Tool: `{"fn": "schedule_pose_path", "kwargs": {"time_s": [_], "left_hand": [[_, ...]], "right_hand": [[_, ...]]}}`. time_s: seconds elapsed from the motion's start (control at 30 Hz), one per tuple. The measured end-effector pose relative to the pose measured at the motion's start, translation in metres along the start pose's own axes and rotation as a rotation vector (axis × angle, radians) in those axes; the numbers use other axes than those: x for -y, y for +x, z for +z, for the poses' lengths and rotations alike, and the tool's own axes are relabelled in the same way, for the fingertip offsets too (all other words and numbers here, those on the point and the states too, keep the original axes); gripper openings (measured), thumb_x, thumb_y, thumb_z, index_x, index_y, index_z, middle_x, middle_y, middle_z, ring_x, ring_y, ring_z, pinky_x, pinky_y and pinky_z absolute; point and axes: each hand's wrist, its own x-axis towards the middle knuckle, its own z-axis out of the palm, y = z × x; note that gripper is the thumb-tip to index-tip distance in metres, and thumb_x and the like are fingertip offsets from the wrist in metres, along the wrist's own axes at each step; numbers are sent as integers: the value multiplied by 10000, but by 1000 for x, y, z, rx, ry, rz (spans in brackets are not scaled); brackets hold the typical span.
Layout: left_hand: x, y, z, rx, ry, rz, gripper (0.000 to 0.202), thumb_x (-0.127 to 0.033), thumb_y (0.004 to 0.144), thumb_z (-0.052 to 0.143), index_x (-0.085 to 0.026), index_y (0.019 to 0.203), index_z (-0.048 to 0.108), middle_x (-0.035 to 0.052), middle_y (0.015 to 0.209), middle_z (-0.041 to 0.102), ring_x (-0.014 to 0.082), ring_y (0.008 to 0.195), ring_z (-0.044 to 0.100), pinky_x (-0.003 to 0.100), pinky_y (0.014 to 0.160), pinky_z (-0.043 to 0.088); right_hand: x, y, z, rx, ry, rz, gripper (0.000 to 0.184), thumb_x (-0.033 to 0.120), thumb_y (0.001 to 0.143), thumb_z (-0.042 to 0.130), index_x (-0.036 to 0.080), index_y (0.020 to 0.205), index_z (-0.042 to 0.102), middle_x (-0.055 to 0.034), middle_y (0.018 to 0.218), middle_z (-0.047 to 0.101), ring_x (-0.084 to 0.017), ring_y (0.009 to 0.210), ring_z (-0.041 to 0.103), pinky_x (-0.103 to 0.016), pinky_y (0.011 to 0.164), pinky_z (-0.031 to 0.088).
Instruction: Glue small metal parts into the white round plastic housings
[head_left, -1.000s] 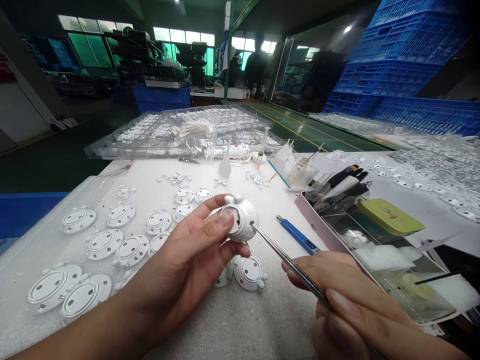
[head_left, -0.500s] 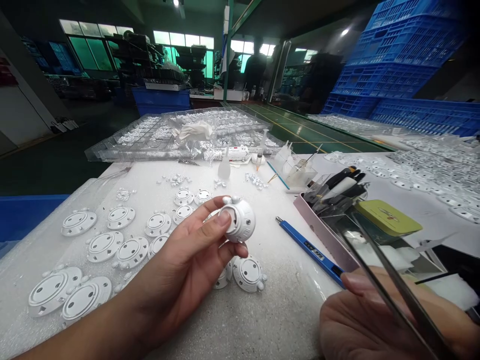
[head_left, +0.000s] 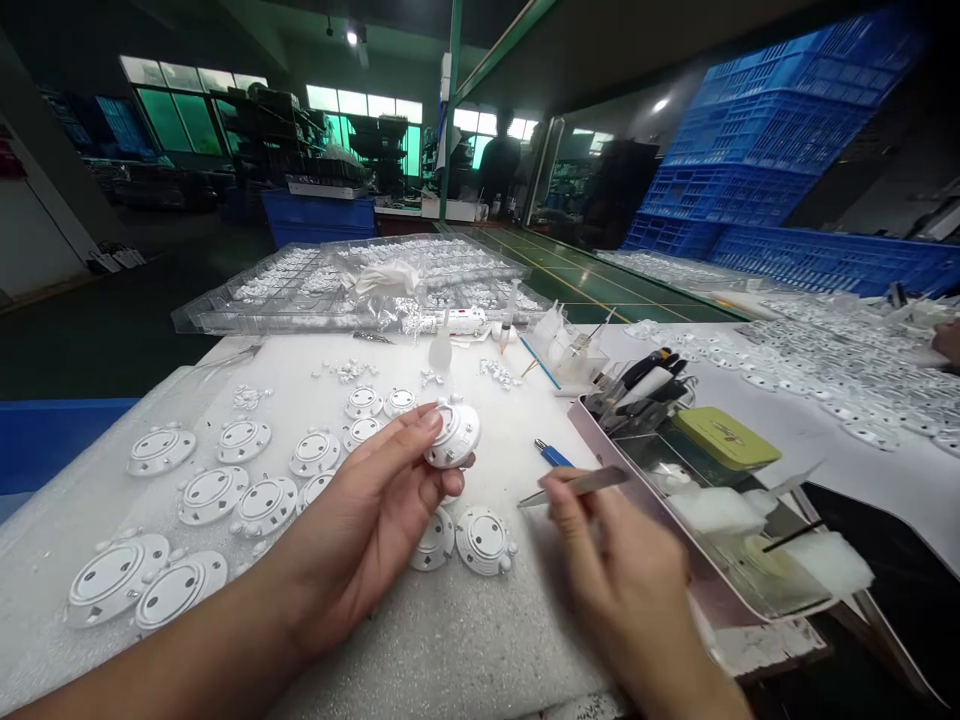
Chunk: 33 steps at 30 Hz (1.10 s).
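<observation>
Between thumb and fingers, my left hand (head_left: 375, 500) grips a round white plastic part (head_left: 459, 436), holding it tilted above the table. My right hand (head_left: 622, 560) is closed on metal tweezers (head_left: 592, 482), whose tips point left toward that part but stay apart from it. Behind the right hand, a blue pen-like tool (head_left: 553, 455) lies partly hidden. Below the held part, a similar white disc (head_left: 482, 540) with dark holes rests on the foam-like surface. Several more white discs (head_left: 214, 493) are spread out to the left.
A pink-edged box (head_left: 705, 545) with tools, a yellow-green tin (head_left: 726, 437) and white pads stands at right. Small white pieces (head_left: 499, 374), a dropper bottle (head_left: 441, 350) and clear trays (head_left: 225, 318) sit farther back. Blue crates (head_left: 739, 165) are stacked behind at right.
My right hand has swung in from the lower right with the tweezers, which now point left near the held part. My left hand has shifted slightly left with the part.
</observation>
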Motion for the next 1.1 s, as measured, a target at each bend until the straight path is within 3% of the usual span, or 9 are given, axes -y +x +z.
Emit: {"fn": "schedule_pose_path", "kwargs": {"time_s": [0.17, 0.37, 0.47, 0.63, 0.8, 0.97, 1.1], "left_hand": [[0, 0, 0, 7, 1, 19, 162, -40, 903, 552, -99, 788, 649, 48, 771, 607, 89, 602, 596, 150, 560, 569], [0, 0, -1, 17, -15, 13, 114, -55, 894, 580, -114, 818, 640, 40, 764, 600, 81, 570, 576, 144, 546, 559], [1, 0, -1, 13, -14, 2, 98, -70, 899, 583, -118, 832, 635, 43, 768, 601, 74, 549, 561, 142, 539, 556], [0, 0, 0, 10, -13, 3, 112, -65, 903, 575, -116, 820, 631, 43, 768, 600, 77, 564, 573, 136, 533, 558], [-1, -1, 1, -9, -6, 19, 123, -75, 910, 575, -115, 818, 646, 23, 747, 587, 55, 530, 555, 124, 531, 562], [-1, -2, 2, -46, -11, 22, 141, -70, 917, 559, -118, 817, 645, 19, 730, 569, 48, 519, 546, 113, 519, 552], [-1, -1, 2, -39, 11, 10, 170, -98, 933, 542, -130, 792, 633, -5, 688, 519, 41, 479, 489, 127, 489, 523]], "right_hand": [[12, 4, 11, -99, 31, -170, 81, 111, 938, 511, 170, 949, 566, -21, 789, 664, -131, 654, 636, -255, 630, 501], [8, 7, 11, -133, 56, -82, 86, 128, 948, 512, 178, 932, 580, -12, 779, 656, -124, 676, 651, -231, 634, 505], [6, 5, 10, -66, 55, -89, 98, 152, 951, 516, 187, 891, 585, -6, 742, 644, -129, 636, 632, -243, 603, 484], [7, -4, 7, -205, 66, -86, 107, 121, 935, 514, 178, 981, 591, -31, 802, 657, -153, 710, 654, -267, 692, 511], [5, -3, 13, -26, 41, -106, 142, 221, 983, 476, 175, 919, 594, -31, 802, 682, -143, 685, 662, -247, 645, 506], [-1, -5, 18, -7, 68, 6, 192, 290, 996, 465, 193, 909, 607, -22, 777, 691, -151, 665, 677, -244, 645, 535], [-2, -6, 18, 9, 81, 2, 183, 292, 996, 468, 195, 913, 599, -17, 770, 690, -142, 629, 668, -234, 601, 521]]}}
